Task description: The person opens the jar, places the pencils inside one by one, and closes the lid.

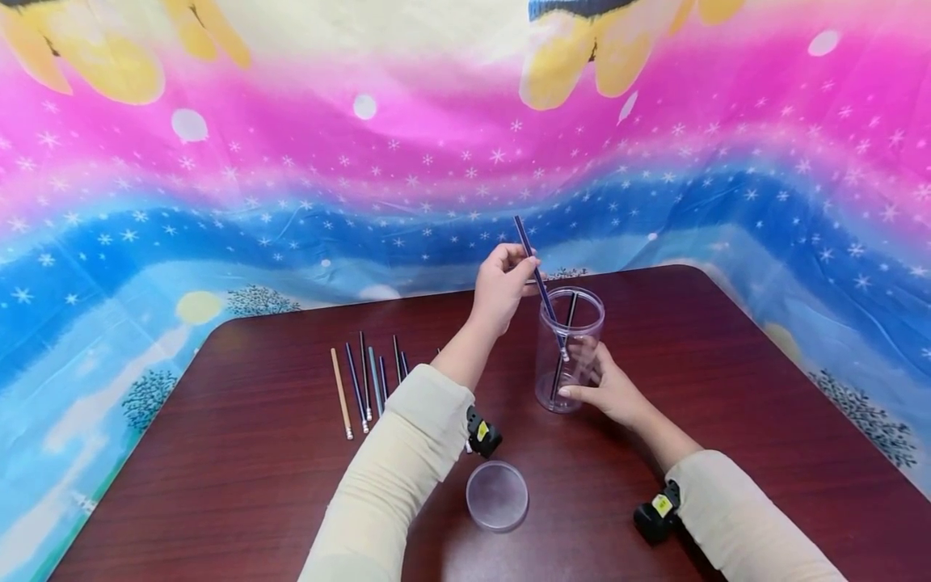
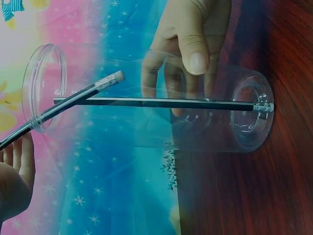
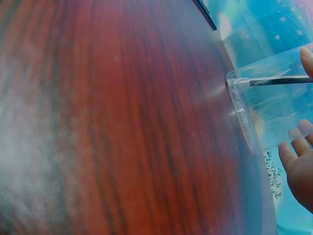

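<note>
The left hand (image 1: 500, 287), nearer the mouth, is pinching a pencil (image 1: 547, 301) slanting eraser-down into the upright jar (image 1: 546, 347), while the right hand (image 1: 609, 391) is gripping the jar's side low down.

From the head we look forward and down over the desk (image 1: 218, 493); both wrist views, nearer and turned sideways, share the jar (image 2: 146, 129), mid-frame in the left, right-edge in the right.
</note>
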The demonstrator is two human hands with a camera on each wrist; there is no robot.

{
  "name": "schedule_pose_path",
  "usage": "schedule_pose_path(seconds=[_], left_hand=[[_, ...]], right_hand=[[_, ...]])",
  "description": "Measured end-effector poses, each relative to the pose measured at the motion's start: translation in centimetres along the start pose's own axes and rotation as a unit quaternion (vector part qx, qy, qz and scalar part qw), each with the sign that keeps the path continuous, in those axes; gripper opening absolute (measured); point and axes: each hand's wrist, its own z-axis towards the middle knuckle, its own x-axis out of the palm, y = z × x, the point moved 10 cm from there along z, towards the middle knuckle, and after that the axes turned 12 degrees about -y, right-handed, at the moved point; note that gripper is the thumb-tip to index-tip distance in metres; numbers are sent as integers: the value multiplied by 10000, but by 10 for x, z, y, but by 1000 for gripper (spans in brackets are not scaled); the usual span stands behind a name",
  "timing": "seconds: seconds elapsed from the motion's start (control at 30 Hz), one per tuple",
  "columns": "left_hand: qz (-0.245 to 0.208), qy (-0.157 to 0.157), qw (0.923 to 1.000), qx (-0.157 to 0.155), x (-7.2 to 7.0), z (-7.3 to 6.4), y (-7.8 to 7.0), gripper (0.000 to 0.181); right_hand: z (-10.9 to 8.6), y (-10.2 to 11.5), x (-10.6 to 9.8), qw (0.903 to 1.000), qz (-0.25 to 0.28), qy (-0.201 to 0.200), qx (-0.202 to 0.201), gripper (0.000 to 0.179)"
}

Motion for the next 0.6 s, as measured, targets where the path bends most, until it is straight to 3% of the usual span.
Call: schedule_pose_path(seconds=[0.2, 0.6], left_hand=[[237, 249, 9994, -82, 6, -2, -1, 19], [786, 449, 9958, 137, 12, -5, 1, 15]], right_hand=[[1, -1, -1, 10000, -12, -22, 16, 78], [0, -3, -1, 9999, 105, 7, 130, 78]])
